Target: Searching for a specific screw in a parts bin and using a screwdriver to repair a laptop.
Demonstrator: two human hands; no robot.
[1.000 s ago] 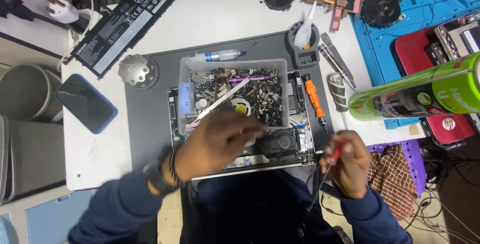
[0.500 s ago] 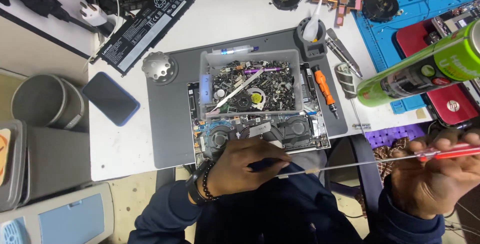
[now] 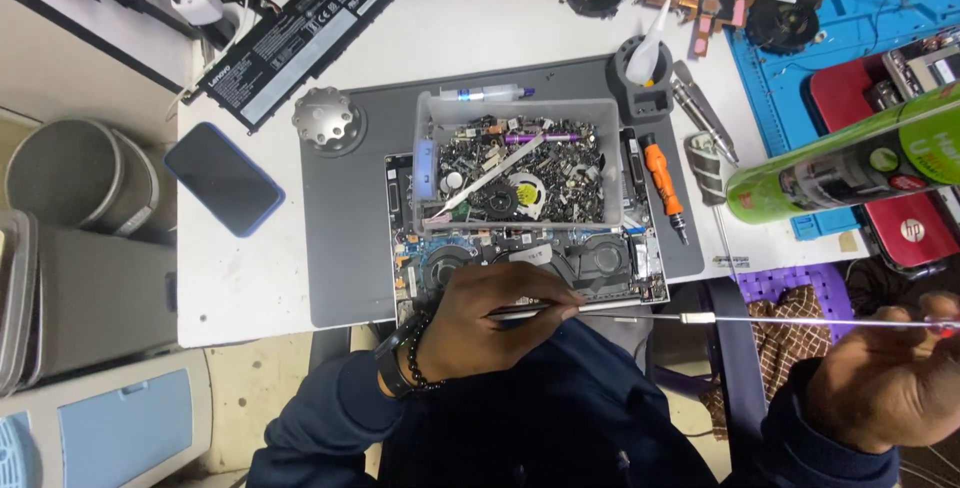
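Head view: on the white bench (image 3: 560,28) a grey mat (image 3: 345,248) carries an opened laptop chassis (image 3: 525,263) under a clear parts bin (image 3: 520,163). A thin rod (image 3: 760,320) runs level from the left hand (image 3: 490,323), pinched at the chassis's near edge, rightward to the right hand (image 3: 885,388), fisted around its red-tipped end off the bench.

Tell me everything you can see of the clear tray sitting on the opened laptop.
The clear tray is a rectangular, translucent plastic bin with low walls, lying flat across the far half of the opened laptop. It is heaped with small dark screws and metal scraps, a round fan part, a purple pen-like tool and a pale strip lying diagonally. Neither hand touches it.
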